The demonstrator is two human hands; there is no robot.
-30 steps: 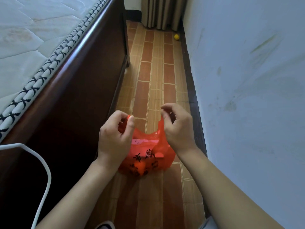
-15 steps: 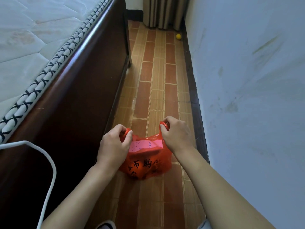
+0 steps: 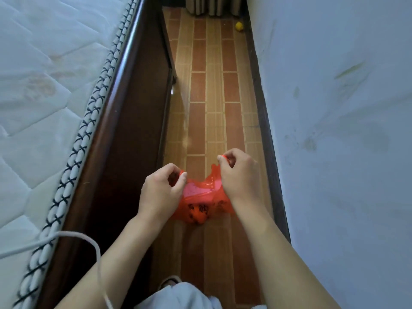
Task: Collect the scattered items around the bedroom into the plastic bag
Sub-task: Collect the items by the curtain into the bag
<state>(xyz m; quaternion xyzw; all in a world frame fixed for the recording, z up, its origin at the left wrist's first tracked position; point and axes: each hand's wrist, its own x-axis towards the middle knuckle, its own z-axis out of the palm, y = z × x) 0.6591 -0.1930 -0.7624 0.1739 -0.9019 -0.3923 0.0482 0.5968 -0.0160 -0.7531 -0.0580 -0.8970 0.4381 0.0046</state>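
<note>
Both forearms reached forward and down from the bottom of the view, over a narrow strip of tiled floor point(image 3: 214, 112) between the dark wooden bed frame point(image 3: 133, 121) on the left and the pale wall point(image 3: 334, 108) on the right. The mattress point(image 3: 44, 85) lay above the frame, cut off by the left edge. The red plastic bag point(image 3: 200, 204) hung between the hands above the floor, its mouth stretched between them. The left hand point(image 3: 160, 192) pinched one handle between thumb and curled fingers; the right hand point(image 3: 238, 175), held slightly higher, pinched the other the same way. A pink item showed through the bag, its kind unclear, and the black print on the plastic was too creased to read. A white cable point(image 3: 93, 248) looped across the left forearm. A small yellow object point(image 3: 239, 26) lay far off by the wall, too small to identify.
</note>
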